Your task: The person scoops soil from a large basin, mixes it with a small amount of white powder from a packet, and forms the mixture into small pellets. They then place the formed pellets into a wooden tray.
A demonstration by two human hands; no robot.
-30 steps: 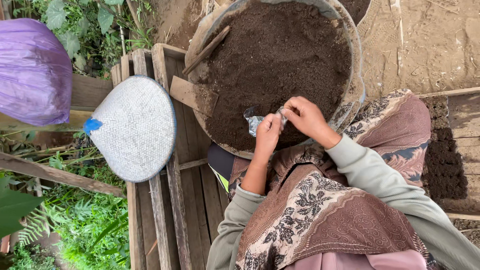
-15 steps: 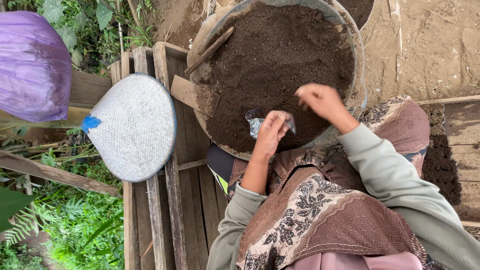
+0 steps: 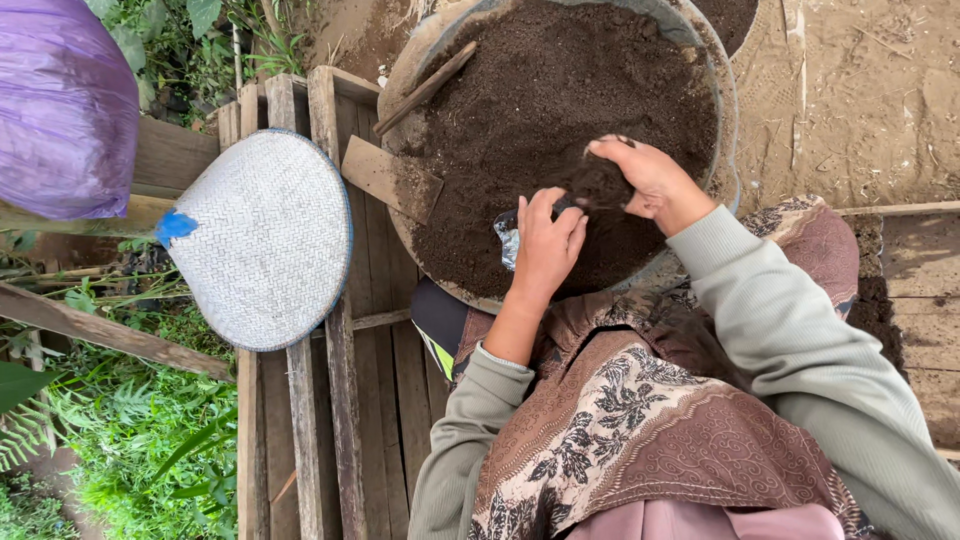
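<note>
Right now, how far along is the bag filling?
Done: the left hand holds the small clear bag over the tub of soil, though its mouth is hidden. In hand: the right hand cups a clump of soil right beside the bag. Left: the clump is not visibly in the bag, so the filling itself seems barely begun.

Most of the small clear bag (image 3: 507,240) is hidden behind the left hand (image 3: 547,245); only a crumpled corner is seen. The right hand's (image 3: 645,180) palm is covered by a clump of soil (image 3: 600,183). The basin (image 3: 722,120) is cut off by the top edge, the purple sack (image 3: 60,105) by the left and top edges. The lap is hidden under patterned cloth (image 3: 640,420).
</note>
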